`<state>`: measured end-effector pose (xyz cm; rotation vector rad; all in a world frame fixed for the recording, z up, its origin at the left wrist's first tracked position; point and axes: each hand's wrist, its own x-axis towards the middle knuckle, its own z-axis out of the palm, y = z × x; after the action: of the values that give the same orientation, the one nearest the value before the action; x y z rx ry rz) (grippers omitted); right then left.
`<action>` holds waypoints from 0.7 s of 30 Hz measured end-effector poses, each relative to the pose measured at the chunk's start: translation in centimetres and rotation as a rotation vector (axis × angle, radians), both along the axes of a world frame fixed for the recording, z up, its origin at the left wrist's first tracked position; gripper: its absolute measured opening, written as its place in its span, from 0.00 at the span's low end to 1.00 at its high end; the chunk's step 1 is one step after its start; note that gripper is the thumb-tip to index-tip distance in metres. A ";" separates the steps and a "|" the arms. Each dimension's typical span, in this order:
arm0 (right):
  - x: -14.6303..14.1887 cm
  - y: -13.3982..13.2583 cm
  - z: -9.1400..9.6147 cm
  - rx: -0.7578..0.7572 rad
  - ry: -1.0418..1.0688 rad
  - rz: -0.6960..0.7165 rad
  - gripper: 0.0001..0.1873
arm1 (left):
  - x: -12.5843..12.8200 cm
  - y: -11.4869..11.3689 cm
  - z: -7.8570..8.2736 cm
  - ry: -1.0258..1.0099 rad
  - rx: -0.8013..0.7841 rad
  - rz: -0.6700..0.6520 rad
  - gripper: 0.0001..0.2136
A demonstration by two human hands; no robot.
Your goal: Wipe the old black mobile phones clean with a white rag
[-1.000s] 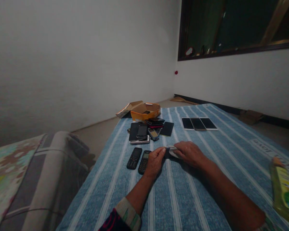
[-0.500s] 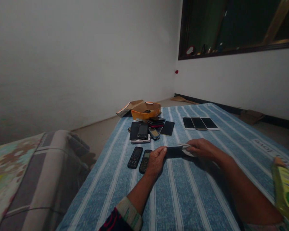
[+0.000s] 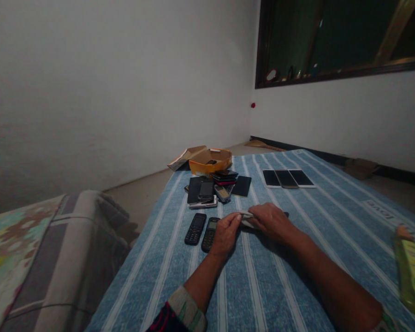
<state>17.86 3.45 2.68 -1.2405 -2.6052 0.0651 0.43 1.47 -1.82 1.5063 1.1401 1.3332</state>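
Observation:
My left hand is closed, its thumb on top, on the near end of a dark flat phone. Closed over a pale grey cloth, my right hand presses it against the phone close to my left fingers. Most of the phone is hidden by the hands and cloth; a dark tip shows past my right hand. Beside my left hand lie two black keypad phones, an outer one and an inner one that the hand partly overlaps.
Behind the hands is a pile of old phones, with an orange open box beyond it. Three flat phones lie in a row at the far right. A bottle of yellowish liquid is at the right edge. Blue striped cloth covers the surface.
My right hand has slid left with the cloth along the phone, up to my left fingers. The dark phone face that showed between my hands is now covered.

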 end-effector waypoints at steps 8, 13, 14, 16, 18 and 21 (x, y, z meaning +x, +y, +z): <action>5.2 1.2 1.3 -0.284 0.078 -0.068 0.09 | -0.1 0.4 -0.6 -0.011 -0.041 0.066 0.16; 6.8 1.6 1.5 -0.351 0.113 -0.092 0.09 | -0.4 0.4 -0.5 0.008 -0.061 0.039 0.16; 6.9 1.7 1.5 -0.351 0.111 -0.096 0.09 | -0.5 0.4 -0.5 0.016 -0.060 0.037 0.16; 6.9 1.7 1.4 -0.338 0.106 -0.090 0.09 | -0.5 0.4 -0.3 0.020 -0.059 0.039 0.16; 6.9 1.8 1.2 -0.316 0.116 -0.080 0.10 | -0.4 0.5 -0.1 0.013 -0.061 0.046 0.16; 7.0 2.0 0.7 -0.261 0.173 -0.068 0.11 | 0.0 0.8 0.2 -0.008 -0.064 0.057 0.16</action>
<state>24.86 5.45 3.40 -1.3396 -2.4599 0.4911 0.39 2.31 -1.63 1.4315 1.2169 1.3271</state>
